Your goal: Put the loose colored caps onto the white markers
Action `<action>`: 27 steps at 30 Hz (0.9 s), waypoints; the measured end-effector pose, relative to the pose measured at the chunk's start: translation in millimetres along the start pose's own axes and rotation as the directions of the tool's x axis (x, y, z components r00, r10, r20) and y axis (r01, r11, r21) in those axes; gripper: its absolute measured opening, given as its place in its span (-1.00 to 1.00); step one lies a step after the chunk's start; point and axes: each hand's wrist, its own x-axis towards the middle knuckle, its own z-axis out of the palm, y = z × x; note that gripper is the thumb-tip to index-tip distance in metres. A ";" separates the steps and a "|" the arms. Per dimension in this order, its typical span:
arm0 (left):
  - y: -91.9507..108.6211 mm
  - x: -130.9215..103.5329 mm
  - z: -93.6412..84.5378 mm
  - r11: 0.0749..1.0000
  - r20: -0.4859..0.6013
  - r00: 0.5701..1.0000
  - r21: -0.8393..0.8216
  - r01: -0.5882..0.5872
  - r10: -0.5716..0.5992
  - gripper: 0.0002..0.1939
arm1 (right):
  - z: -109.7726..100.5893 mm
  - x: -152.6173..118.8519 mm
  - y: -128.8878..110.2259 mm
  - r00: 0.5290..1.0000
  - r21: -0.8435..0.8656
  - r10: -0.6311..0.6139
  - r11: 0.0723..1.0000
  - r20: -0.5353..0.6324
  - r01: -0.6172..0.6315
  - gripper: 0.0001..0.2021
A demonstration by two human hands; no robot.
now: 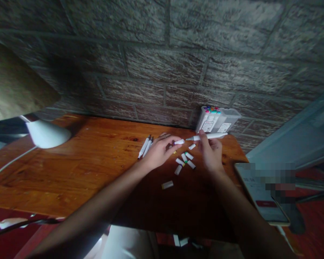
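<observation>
Between the thumb and fingers of my left hand (164, 149) is a small white marker cap (179, 142) with a purple end. My right hand (211, 151) grips a white marker (214, 136), its bare grey tip pointing left at the cap's mouth, with a small gap between them. Below and between my hands lie several loose marker caps (189, 155) with green, yellow and dark ends. One more cap (167, 185) sits apart, nearer to me. To the left of my left hand rest white markers (143, 146) side by side, partly hidden behind it.
Against the brick wall (151, 64) stands a clear plastic case (209, 120) with upright colored markers. A lamp (47, 135) with a brown shade is at the left of the wooden table (97, 169). A phone (261, 194) lies at the right edge. White pieces (180, 240) show below the table edge.
</observation>
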 end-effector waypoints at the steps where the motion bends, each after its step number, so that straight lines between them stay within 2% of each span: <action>1: 0.6 0.2 -0.1 1.000 -0.012 1.000 -0.004 0.004 -0.004 -0.80 | -0.1 0.2 -0.4 1.000 0.001 -0.005 1.000 -0.010 0.005 -0.50; 4: 2.6 0.3 -0.2 1.000 -0.026 1.000 -0.013 -0.005 0.004 -0.80 | 1.3 -1.5 -3.9 0.999 0.006 -0.013 1.000 0.041 0.013 -0.53; 10: 2.7 -1.6 0.5 0.997 -0.078 0.996 -0.060 -0.047 0.042 -0.80 | -0.3 -2.5 -6.9 0.947 0.028 0.034 0.999 0.319 -0.046 -0.60; 15: -1.5 -1.5 2.4 0.993 -0.170 0.983 -0.075 -0.087 0.073 -0.82 | -1.9 4.3 1.3 0.952 0.202 0.089 0.968 0.292 -0.152 -0.55; 19: -0.4 -2.6 4.3 0.987 -0.166 0.981 -0.109 -0.116 0.097 -0.83 | 0.7 2.6 7.3 0.948 0.169 0.144 0.966 0.283 -0.197 -0.54; 23: 4.7 -4.4 7.7 0.974 -0.136 0.990 -0.221 -0.057 0.027 -0.76 | 3.0 -0.8 10.7 0.878 0.237 0.293 0.886 0.378 -0.398 -0.48; 25: 7.6 -3.3 8.8 0.936 -0.126 0.990 -0.351 0.013 -0.061 -0.66 | 4.8 -1.5 10.5 0.864 0.286 0.312 0.852 0.394 -0.439 -0.48; 27: 10.0 0.1 8.8 0.856 -0.142 0.974 -0.511 0.081 -0.177 -0.58 | 8.0 -3.3 9.7 0.866 0.316 0.321 0.835 0.384 -0.450 -0.48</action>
